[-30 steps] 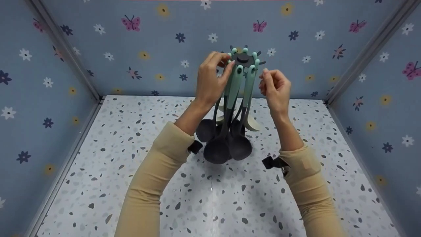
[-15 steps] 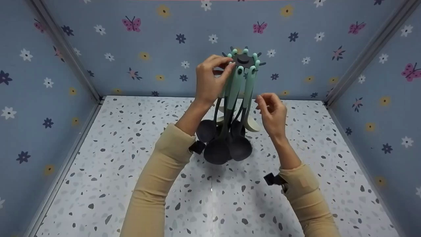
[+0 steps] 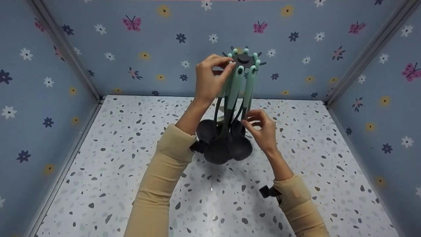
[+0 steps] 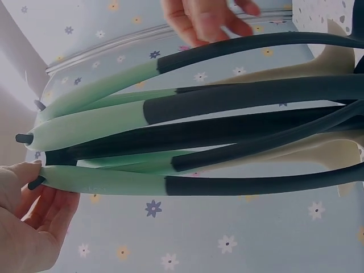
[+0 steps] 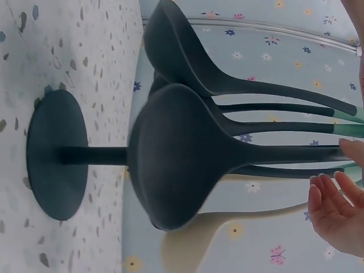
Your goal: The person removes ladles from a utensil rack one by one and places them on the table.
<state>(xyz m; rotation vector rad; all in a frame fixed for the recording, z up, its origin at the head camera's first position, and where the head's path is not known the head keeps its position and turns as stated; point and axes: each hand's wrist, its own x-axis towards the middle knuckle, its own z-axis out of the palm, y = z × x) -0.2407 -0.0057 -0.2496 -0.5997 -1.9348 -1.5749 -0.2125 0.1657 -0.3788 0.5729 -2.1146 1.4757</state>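
Observation:
A round black utensil stand (image 3: 243, 61) has kitchen utensils with mint-green handles hung around its top. Two black ladles (image 3: 217, 151) hang at the front, and a black utensil head (image 3: 206, 130) shows to their left. At the rim my left hand (image 3: 208, 80) pinches the hooked end of a green handle (image 4: 108, 181) between thumb and fingers. Lower down, my right hand (image 3: 264, 130) is beside the dark shaft of the front right ladle. In the right wrist view its thumb overlaps the shaft of a ladle (image 5: 176, 156), while the other fingers stay apart below.
Cream-coloured utensils (image 5: 182, 244) hang behind the black ones. The stand's round base (image 5: 57, 159) sits on a white speckled tabletop (image 3: 131, 158). Blue flowered panels (image 3: 171, 65) enclose the back and both sides.
My right hand has come down from beside the stand's top to the ladle's shaft, moving slightly left at the end. My left hand stays at the rim, nearly still.

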